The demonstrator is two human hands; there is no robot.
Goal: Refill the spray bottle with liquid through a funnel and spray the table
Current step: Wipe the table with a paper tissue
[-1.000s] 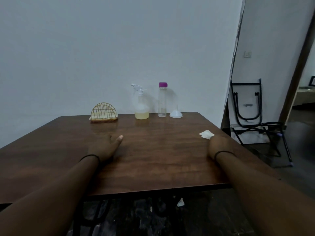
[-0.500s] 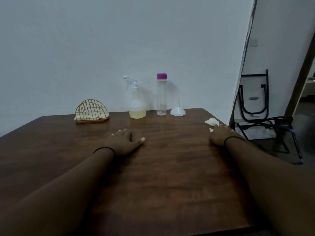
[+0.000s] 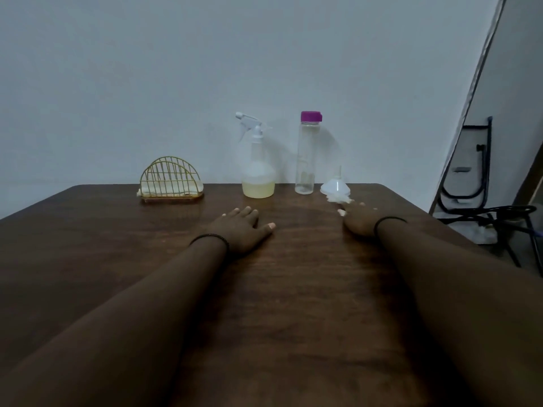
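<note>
Resting flat on the wooden table (image 3: 117, 245), the left hand (image 3: 241, 230) lies palm down with fingers spread, holding nothing; the right hand (image 3: 360, 220) has fingertips against a crumpled white tissue (image 3: 338, 198), grip unclear. Beyond stand the spray bottle (image 3: 257, 168), a purple-capped bottle (image 3: 305, 154), an upturned funnel (image 3: 335, 186) partly hidden by the tissue, and a wire napkin holder (image 3: 170, 179).

No legible text or labels.

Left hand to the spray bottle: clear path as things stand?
Probably yes. The left hand lies flat on the table, just short of the spray bottle, with only bare wood between them.
</note>
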